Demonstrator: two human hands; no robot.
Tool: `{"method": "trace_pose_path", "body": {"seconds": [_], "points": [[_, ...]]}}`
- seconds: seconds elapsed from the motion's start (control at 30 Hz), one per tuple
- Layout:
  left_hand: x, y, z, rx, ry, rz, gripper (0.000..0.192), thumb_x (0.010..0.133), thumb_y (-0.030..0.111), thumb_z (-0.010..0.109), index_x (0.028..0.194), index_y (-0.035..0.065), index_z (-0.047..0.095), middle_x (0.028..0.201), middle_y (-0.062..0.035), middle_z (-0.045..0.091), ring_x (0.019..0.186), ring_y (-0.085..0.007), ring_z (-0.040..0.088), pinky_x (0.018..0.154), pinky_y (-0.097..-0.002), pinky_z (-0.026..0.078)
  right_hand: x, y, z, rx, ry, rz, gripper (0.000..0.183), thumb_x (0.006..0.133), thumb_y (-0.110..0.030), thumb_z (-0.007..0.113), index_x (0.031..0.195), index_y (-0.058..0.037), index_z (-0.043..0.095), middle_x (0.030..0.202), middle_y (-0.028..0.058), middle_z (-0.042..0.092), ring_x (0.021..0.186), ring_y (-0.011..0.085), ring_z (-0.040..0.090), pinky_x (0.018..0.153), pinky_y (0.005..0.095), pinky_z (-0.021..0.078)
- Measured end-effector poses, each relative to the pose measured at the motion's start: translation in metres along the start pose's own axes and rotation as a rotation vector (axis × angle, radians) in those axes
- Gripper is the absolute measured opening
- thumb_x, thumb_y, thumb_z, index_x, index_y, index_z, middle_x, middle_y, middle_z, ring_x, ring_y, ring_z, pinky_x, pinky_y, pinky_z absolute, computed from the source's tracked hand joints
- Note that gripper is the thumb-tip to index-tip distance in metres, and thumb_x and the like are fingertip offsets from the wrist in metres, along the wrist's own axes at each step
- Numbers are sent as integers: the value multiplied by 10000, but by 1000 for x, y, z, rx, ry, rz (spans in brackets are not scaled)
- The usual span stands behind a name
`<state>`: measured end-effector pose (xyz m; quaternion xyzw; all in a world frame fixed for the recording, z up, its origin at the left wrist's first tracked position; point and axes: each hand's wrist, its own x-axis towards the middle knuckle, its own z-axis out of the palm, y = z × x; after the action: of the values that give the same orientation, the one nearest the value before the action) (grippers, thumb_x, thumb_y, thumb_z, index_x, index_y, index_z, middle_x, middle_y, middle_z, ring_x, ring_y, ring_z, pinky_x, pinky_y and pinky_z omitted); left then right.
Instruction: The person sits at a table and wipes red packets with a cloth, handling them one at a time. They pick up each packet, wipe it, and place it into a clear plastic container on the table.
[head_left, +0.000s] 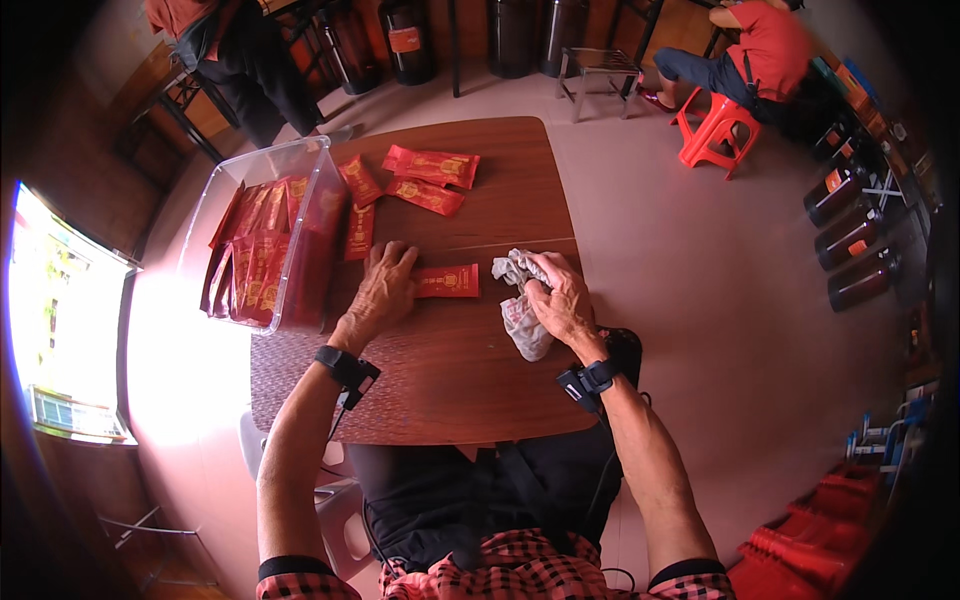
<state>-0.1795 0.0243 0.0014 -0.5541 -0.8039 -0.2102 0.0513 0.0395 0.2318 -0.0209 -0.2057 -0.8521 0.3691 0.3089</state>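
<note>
On the brown wood-grain table (450, 360) lies a flat red foil packet (454, 281) with gold print. My left hand (386, 281) covers its left end and holds it down against the tabletop. To the right of that packet, my right hand (559, 296) grips a crumpled pale grey cloth (529, 330), part of which hangs below the fingers onto the table. Beyond my left hand, another red packet (360, 231) lies lengthwise, with several similar packets (431, 169) loosely overlapping farther back.
At the table's left stands a clear plastic bin (300, 240) full of red packets. A person (247, 67) stands beyond it; another person sits on a red plastic stool (720, 135). Dark large bottles (847, 240) line the right wall. A metal stool (596, 64) stands behind.
</note>
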Motion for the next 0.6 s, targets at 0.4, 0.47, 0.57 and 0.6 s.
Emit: {"method": "trace_pose_path", "body": {"seconds": [0.4,0.47,0.57,0.6], "points": [[-48,32,-7,-157,133,-23,326,884,-4,648,1201,-27,574,1185,-226,543,1091,-427,545,946,-479,482,-1,2,-1,-19,-7,7,373,857,-95,619,1224,-107,686,1128,126,680,1019,338,685,894,400,558],[-57,42,-6,-168,100,27,392,861,-19,650,1243,-28,566,1244,-239,529,1131,-444,533,980,-491,474,-1,1,-3,-35,-12,18,379,860,-96,619,1232,-105,684,1135,125,680,1027,335,684,904,398,555],[-71,49,2,-146,71,70,531,820,-3,665,1336,-21,538,1329,-248,506,1207,-465,498,1038,-536,442,0,0,-3,-28,-22,26,391,862,-95,618,1248,-100,679,1143,126,680,1037,331,683,913,395,552],[-71,55,5,-141,61,53,543,819,5,669,1344,-19,534,1333,-244,507,1210,-464,495,1040,-541,438,0,0,-3,-26,-21,24,395,863,-95,617,1253,-96,677,1144,126,680,1039,331,682,915,395,551]]}}
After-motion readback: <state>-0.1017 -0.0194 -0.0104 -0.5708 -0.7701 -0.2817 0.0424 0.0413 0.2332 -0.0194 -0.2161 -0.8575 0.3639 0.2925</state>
